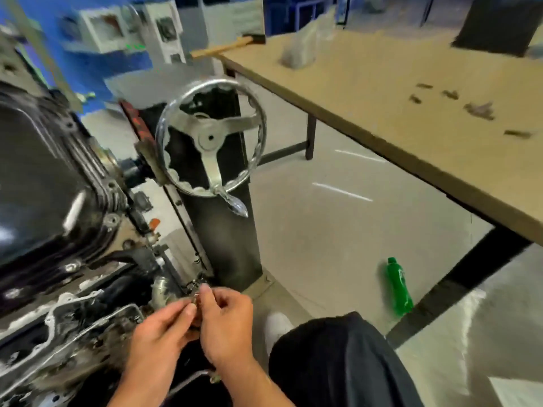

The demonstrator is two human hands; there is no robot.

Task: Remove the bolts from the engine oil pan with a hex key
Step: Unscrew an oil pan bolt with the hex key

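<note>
head view: hands (158,330) (229,321) pinch small part (196,299); green bottle (397,287) label blurred.

Your surface (382,92), tan-topped on black legs, fills the upper right of the frame. On it lie small dark pieces (479,110) at the right, too blurred to name. A wooden-handled tool (223,48) sits at its far corner and a black block (499,24) at top right. On the grey floor (323,236), lower right, a green bottle (398,286) lies beside a leg.
</note>
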